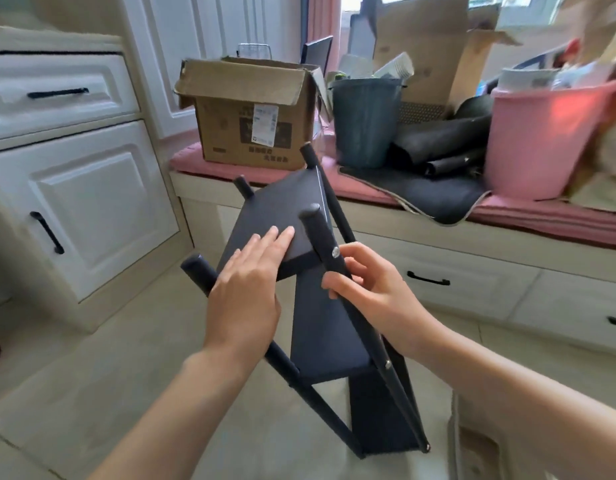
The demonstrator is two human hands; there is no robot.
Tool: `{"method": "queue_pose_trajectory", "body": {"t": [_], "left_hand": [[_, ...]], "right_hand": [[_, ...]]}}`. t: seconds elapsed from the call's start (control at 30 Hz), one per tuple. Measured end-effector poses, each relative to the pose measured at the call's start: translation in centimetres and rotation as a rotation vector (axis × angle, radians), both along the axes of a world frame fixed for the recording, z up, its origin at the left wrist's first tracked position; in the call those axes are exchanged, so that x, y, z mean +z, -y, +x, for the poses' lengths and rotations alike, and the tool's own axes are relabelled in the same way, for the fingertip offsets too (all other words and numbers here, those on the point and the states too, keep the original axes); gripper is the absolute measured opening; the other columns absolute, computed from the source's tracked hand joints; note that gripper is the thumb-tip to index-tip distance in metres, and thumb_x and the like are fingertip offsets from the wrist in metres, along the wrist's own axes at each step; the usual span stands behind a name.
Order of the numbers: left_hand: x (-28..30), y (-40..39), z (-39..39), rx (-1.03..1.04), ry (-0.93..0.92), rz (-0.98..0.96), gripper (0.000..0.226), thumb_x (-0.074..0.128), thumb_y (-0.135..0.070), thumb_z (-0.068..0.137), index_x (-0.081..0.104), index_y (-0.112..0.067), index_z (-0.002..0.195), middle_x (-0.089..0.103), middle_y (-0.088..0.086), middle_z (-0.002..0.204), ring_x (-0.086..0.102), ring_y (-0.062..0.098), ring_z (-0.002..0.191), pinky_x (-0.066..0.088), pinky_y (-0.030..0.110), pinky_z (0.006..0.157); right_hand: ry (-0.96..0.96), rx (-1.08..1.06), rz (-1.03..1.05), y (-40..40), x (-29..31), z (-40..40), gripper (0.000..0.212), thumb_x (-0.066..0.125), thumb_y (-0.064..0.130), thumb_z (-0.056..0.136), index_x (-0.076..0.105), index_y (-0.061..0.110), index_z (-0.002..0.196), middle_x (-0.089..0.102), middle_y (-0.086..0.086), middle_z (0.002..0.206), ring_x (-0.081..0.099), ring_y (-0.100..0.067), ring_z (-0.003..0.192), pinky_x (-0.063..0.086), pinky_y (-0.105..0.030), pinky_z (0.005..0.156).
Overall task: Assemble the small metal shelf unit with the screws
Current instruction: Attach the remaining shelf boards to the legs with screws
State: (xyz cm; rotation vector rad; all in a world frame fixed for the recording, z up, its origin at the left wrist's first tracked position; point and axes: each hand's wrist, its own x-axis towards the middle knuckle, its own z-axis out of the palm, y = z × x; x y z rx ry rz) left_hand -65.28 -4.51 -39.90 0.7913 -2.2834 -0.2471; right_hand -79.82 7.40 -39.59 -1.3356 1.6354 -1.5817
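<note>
A black metal shelf unit (320,327) stands tilted on the tiled floor in front of me, with round black posts and three flat shelves. My left hand (251,282) lies flat with straight fingers on the top shelf (282,209). My right hand (372,285) grips the near right post (325,242) just below a silver screw head (335,251). Two more screw heads (387,364) show lower on that post.
White cabinets (74,202) with black handles stand at left. A window seat (438,237) with drawers holds a cardboard box (254,112), a dark bin (365,123), a pink tub (541,140) and black rolled mats (441,143).
</note>
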Motion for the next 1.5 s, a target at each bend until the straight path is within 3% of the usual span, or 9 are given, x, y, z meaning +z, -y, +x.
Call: {"method": "queue_pose_trajectory", "body": {"t": [0.37,0.73,0.83,0.93,1.1,1.17,1.27,1.37,1.5], "left_hand": [[2.8,-8.1,-8.0,-0.107,0.233,-0.190,0.079,0.047,0.003,0.098,0.012,-0.031,0.160,0.019,-0.004,0.167,0.019,0.022,0.153,0.015,0.035,0.122],[2.9,-13.2,-12.9,-0.160,0.379,-0.286,0.075,0.047,-0.001,0.099,0.007,-0.017,0.160,0.010,0.008,0.168,0.013,0.031,0.154,0.009,0.040,0.124],[2.7,-13.4,-12.1,-0.271,0.202,-0.265,0.070,0.051,0.007,0.093,0.028,-0.012,0.156,0.028,0.008,0.163,0.025,0.027,0.151,0.013,0.035,0.124],[2.9,-12.9,-10.6,-0.398,-0.066,-0.210,0.045,0.069,0.013,0.082,0.067,-0.002,0.124,0.064,0.012,0.134,0.061,0.029,0.126,0.042,0.042,0.112],[3.7,-11.5,-9.5,-0.427,-0.458,-0.225,0.039,0.073,0.003,0.086,0.065,-0.002,0.124,0.059,0.009,0.138,0.048,0.028,0.137,0.040,0.046,0.114],[4.0,-10.9,-9.4,-0.379,-0.517,-0.139,0.045,0.072,0.001,0.087,0.061,-0.005,0.130,0.056,0.006,0.142,0.044,0.016,0.138,0.038,0.038,0.115],[4.2,-9.3,-8.9,-0.354,-0.524,0.291,0.056,0.073,-0.018,0.090,0.048,-0.020,0.141,0.058,-0.009,0.139,0.048,-0.009,0.126,0.033,0.011,0.107],[3.5,-8.0,-9.0,-0.414,-0.441,0.611,0.048,0.072,-0.031,0.091,0.051,-0.023,0.134,0.068,-0.011,0.123,0.062,-0.001,0.116,0.046,0.026,0.107],[2.7,-7.6,-9.1,-0.487,-0.396,0.628,0.017,0.070,-0.017,0.092,0.066,-0.012,0.109,0.075,-0.009,0.106,0.067,0.003,0.108,0.051,0.030,0.101]], "right_hand": [[-0.057,-0.289,0.029,-9.7,0.8,-4.9,0.016,0.062,0.009,0.095,0.058,0.004,0.109,0.068,-0.012,0.100,0.068,-0.031,0.094,0.053,-0.035,0.089],[-0.116,-0.527,0.119,-14.2,0.3,-7.6,0.011,0.063,0.017,0.096,0.061,0.018,0.107,0.071,0.007,0.101,0.069,-0.005,0.087,0.055,-0.045,0.089],[-0.108,-0.525,0.123,-14.2,0.5,-7.6,0.014,0.060,0.014,0.097,0.059,0.016,0.111,0.069,0.004,0.104,0.067,-0.008,0.096,0.053,-0.046,0.093],[-0.119,-0.530,0.141,-14.1,0.6,-7.7,0.016,0.057,0.013,0.099,0.056,0.014,0.114,0.069,0.000,0.106,0.065,-0.021,0.101,0.050,-0.049,0.096],[-0.127,-0.523,0.174,-13.8,0.3,-7.7,0.014,0.054,0.012,0.100,0.056,0.018,0.113,0.069,0.004,0.106,0.067,-0.023,0.098,0.050,-0.050,0.095],[-0.117,-0.521,0.186,-13.8,0.2,-7.7,0.014,0.053,0.012,0.100,0.055,0.020,0.112,0.069,0.009,0.106,0.067,-0.020,0.099,0.051,-0.049,0.095],[-0.085,-0.519,0.200,-14.0,0.1,-7.8,0.016,0.053,0.013,0.101,0.054,0.024,0.112,0.068,0.015,0.108,0.068,-0.016,0.100,0.052,-0.048,0.094],[-0.072,-0.519,0.196,-14.1,0.1,-7.8,0.018,0.053,0.013,0.101,0.054,0.028,0.112,0.067,0.015,0.111,0.068,-0.018,0.100,0.052,-0.049,0.095],[-0.064,-0.526,0.186,-14.2,-0.2,-7.9,0.020,0.053,0.013,0.101,0.054,0.029,0.111,0.067,0.017,0.110,0.068,-0.018,0.100,0.052,-0.049,0.096]]}}
